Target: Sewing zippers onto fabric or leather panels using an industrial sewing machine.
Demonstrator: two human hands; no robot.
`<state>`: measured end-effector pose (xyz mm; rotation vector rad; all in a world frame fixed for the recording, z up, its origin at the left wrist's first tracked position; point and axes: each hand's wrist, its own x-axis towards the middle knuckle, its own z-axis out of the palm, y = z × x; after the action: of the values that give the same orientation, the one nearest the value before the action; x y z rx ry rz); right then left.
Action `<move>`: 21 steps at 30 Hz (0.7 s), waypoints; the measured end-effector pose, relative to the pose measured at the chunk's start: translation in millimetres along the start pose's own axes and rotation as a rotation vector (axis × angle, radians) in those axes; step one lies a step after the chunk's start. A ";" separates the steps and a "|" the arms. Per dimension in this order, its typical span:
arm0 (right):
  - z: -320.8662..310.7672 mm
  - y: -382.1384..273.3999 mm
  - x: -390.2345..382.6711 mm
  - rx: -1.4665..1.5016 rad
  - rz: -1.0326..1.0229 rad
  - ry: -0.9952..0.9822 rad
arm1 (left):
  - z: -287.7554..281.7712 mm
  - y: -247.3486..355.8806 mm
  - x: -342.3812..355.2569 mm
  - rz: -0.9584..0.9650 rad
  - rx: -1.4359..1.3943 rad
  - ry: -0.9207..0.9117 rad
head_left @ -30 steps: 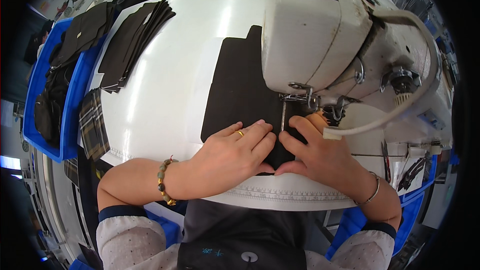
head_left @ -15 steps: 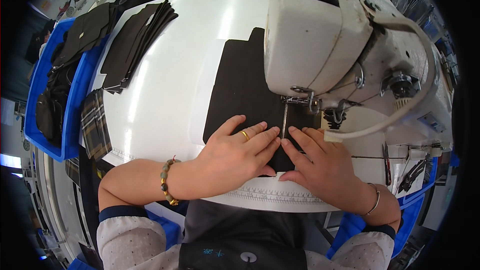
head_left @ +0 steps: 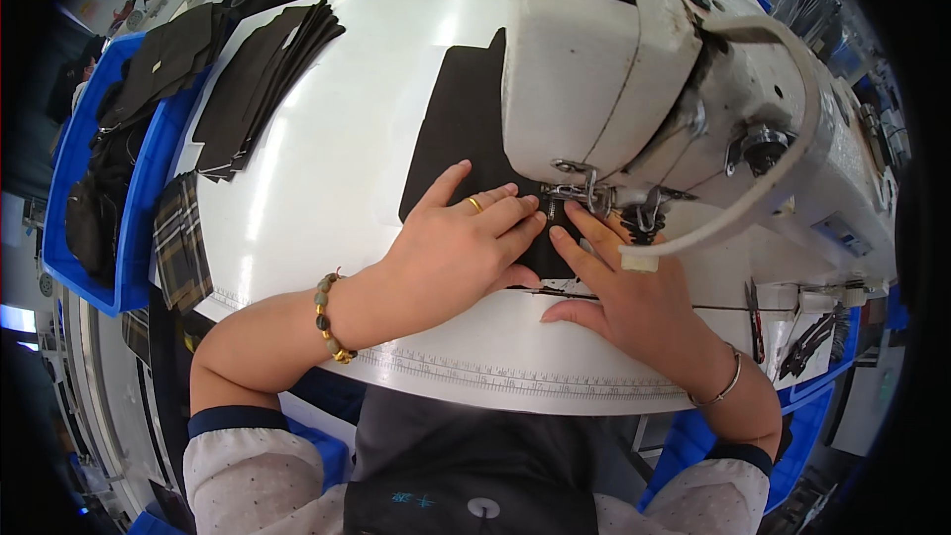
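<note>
A dark fabric panel (head_left: 456, 119) lies flat on the white sewing table, its right part passing beneath the head of a sewing machine (head_left: 584, 69). Along the panel runs a zipper (head_left: 552, 210), its upper end at the presser foot (head_left: 565, 193). My left hand (head_left: 466, 238) rests spread on the panel just left of the zipper, a ring on one finger. On the zipper's other side, my right hand (head_left: 619, 272) presses its fingertips to the fabric, thumb apart on the table near the panel's lower edge. Both hands lie open. The needle tip is hidden.
A stack of dark fabric pieces (head_left: 260, 89) lies at the table's left, beside a blue bin (head_left: 134, 267) of dark items. Plaid cloth (head_left: 183, 238) hangs near that edge. Scissors or snips (head_left: 755, 322) lie at the right. A ruler strip (head_left: 515, 379) follows the front edge.
Both hands and the panel have moved away from me, further under the machine. Less of the zipper shows below the presser foot. The whole view has shifted slightly.
</note>
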<state>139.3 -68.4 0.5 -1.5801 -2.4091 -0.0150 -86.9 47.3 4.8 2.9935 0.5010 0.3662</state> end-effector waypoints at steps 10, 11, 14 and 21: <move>-1.4 3.1 -0.3 -0.003 0.043 -0.040 | 5.9 0.0 1.9 0.010 0.005 0.026; -0.7 3.7 -1.5 0.006 0.044 -0.038 | 6.4 0.3 2.7 0.010 0.008 0.025; 1.5 6.0 -3.0 0.007 0.045 -0.040 | 5.4 0.8 4.6 0.004 -0.004 0.035; 3.2 15.1 -0.1 0.222 0.089 0.087 | 8.1 -1.0 4.1 0.004 0.010 0.071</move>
<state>152.2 -61.9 -4.6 -1.5495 -2.1878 0.1902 -81.5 49.3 -2.2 3.0007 0.5041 0.4737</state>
